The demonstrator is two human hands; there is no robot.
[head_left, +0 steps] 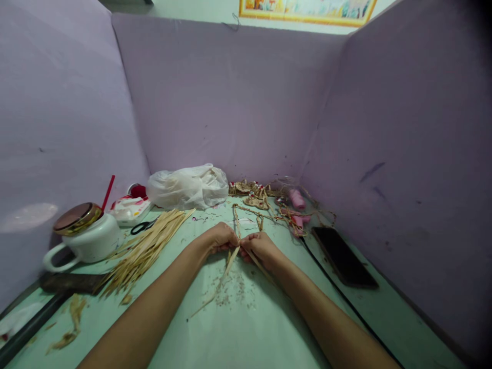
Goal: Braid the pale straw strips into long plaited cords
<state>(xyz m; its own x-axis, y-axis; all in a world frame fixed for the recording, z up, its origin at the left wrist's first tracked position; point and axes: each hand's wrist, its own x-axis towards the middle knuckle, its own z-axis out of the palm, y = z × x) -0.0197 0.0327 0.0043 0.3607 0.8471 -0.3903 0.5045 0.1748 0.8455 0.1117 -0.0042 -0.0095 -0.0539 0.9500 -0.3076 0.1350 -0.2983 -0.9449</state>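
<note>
My left hand (223, 238) and my right hand (260, 247) meet at the middle of the table, both with fingers pinched on a braided straw cord (237, 221). The finished braid runs away from me toward the back of the table. Loose straw strands (229, 264) hang from the pinch toward me, one long tail trailing to the left and another passing under my right hand. My fingertips hide the exact crossing of the strands. Left of my left arm lies a bundle of flat dry straw strips (148, 251).
At left are a white mug (96, 240) with a brown-gold lid, a hammer (73, 283), black-handled scissors (143, 226) and a tissue pack (130, 211). Behind sit a plastic bag (188, 185) and woven straw pieces (257, 202). A pink glue gun (298, 221), its cable and a phone (344, 256) lie right.
</note>
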